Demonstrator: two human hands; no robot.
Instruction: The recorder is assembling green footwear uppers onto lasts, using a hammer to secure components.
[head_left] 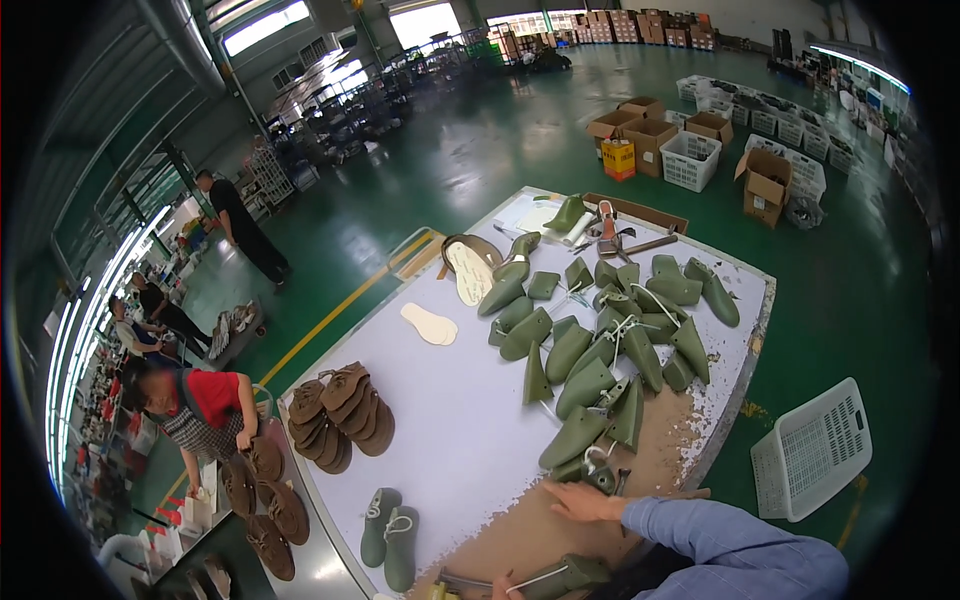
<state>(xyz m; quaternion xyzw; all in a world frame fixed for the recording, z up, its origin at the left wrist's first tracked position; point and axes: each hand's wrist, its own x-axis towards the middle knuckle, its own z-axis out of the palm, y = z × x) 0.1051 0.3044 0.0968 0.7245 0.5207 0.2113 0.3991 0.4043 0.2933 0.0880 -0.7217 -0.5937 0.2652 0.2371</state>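
My right hand (583, 503) lies on the worn brown part of the table with its fingers stretched out and nothing in them. Just beyond its fingers is the near end of a big heap of green shoe lasts (573, 437), many tied with white cord. At the bottom edge my left hand (507, 586) is only partly in view. Its fingers are closed at the end of a white cord (541, 577) that runs to a green last (583, 572) lying on its side. A pair of corded green lasts (400, 550) stands farther left.
Stacked brown shoes (345, 415) and cream insole shapes (430, 325) lie on the white-covered table (450, 400). A hammer (650, 245) rests at the far end. On the floor at right stands a white plastic basket (815, 450). A co-worker (205, 410) handles brown shoes at left.
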